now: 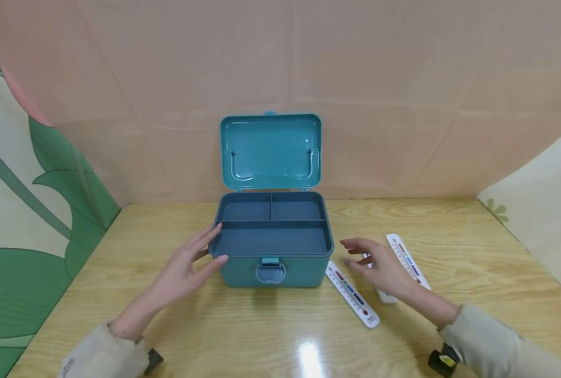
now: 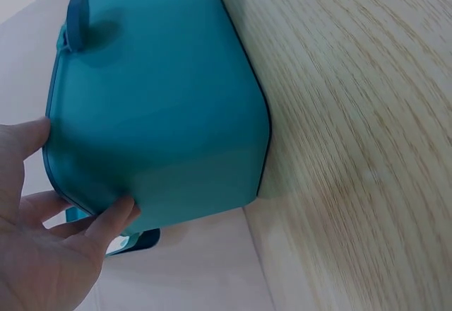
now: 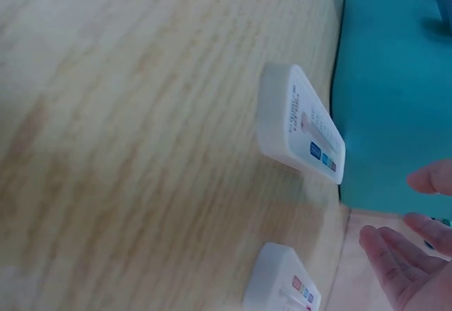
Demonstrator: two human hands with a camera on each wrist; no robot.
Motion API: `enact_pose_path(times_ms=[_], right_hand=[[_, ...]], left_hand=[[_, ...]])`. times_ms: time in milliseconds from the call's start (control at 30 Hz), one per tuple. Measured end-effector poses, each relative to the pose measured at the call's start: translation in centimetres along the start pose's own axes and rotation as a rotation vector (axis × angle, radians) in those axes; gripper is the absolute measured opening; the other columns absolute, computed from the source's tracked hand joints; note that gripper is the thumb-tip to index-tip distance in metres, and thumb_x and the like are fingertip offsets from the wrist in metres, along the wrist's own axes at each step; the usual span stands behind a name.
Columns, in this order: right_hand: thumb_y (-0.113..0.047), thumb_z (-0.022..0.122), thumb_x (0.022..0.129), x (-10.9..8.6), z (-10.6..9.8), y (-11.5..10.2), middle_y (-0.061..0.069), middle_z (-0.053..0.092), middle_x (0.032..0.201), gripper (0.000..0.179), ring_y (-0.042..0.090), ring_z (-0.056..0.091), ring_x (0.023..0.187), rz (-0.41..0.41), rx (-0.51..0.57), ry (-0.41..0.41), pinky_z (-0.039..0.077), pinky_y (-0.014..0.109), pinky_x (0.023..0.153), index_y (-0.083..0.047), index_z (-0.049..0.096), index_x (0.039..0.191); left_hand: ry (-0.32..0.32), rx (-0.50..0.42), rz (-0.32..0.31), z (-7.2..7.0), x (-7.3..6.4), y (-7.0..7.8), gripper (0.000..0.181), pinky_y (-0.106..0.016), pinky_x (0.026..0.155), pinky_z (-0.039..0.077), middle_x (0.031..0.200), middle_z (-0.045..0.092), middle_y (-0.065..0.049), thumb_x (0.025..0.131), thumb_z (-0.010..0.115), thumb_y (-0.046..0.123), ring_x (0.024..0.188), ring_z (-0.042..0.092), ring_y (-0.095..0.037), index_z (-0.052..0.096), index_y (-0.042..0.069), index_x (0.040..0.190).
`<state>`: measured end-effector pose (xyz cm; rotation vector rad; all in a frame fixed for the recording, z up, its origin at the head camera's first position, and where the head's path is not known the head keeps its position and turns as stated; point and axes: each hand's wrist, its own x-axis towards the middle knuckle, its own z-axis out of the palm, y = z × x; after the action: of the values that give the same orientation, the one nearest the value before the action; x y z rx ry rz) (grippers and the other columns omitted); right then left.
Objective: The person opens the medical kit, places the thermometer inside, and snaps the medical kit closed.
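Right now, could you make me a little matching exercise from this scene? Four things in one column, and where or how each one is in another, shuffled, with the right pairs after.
Things
1. Lid
2. Left hand
3. Right hand
4. White thermometers

Place or state
A. Lying on the table
B. Touching the box near its front left corner
C. Raised open at the back of the box
D. Fingers spread loosely, apart from the box, gripping nothing

Right pairs: 1-C, 2-B, 3-D, 4-A
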<state>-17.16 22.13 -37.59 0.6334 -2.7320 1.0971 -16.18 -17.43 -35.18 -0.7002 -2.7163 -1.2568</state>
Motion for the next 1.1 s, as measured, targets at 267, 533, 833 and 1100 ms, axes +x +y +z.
enact_pose_path(times_ms=[267, 533, 833, 1100], right_hand=[[-0.002, 0.069, 0.084, -0.6, 0.5, 0.1, 0.019, 0.068, 0.112, 0.036, 0.033, 0.068, 0.095, -0.017, -0.044, 0.006, 0.059, 0.027, 0.069, 0.003, 0.062, 0.119], [-0.002, 0.071, 0.082, -1.3, 0.6, 0.3, 0.018, 0.068, 0.113, 0.037, 0.032, 0.068, 0.094, -0.016, -0.059, -0.033, 0.059, 0.024, 0.068, 0.004, 0.063, 0.117], [-0.005, 0.074, 0.081, -2.2, 0.8, 0.3, 0.016, 0.068, 0.11, 0.036, 0.028, 0.068, 0.091, -0.033, -0.069, -0.063, 0.059, 0.023, 0.066, 0.002, 0.064, 0.115], [-0.007, 0.074, 0.08, -2.9, 0.8, 0.2, 0.013, 0.07, 0.104, 0.036, 0.022, 0.067, 0.084, -0.029, -0.102, -0.074, 0.057, 0.021, 0.063, 0.002, 0.064, 0.114]], left_hand=[[-0.012, -0.015, -0.019, 0.0, 0.1, 0.1, 0.065, -0.047, 0.1, 0.048, 0.156, 0.025, -0.018, 0.095, 0.06, 0.031, 0.139, 0.034, -0.038, 0.031, 0.014, 0.151], [-0.02, -0.018, -0.015, -0.1, 0.1, 0.0, 0.066, -0.046, 0.099, 0.049, 0.156, 0.024, -0.018, 0.095, 0.061, 0.031, 0.138, 0.035, -0.039, 0.031, 0.014, 0.151], [-0.014, -0.008, -0.015, -0.1, 0.1, 0.2, 0.066, -0.046, 0.099, 0.05, 0.156, 0.025, -0.019, 0.095, 0.061, 0.03, 0.139, 0.034, -0.039, 0.031, 0.012, 0.151], [-0.018, -0.013, -0.003, -0.1, 0.1, 0.1, 0.066, -0.046, 0.099, 0.049, 0.156, 0.025, -0.019, 0.095, 0.061, 0.03, 0.138, 0.034, -0.04, 0.031, 0.012, 0.151]])
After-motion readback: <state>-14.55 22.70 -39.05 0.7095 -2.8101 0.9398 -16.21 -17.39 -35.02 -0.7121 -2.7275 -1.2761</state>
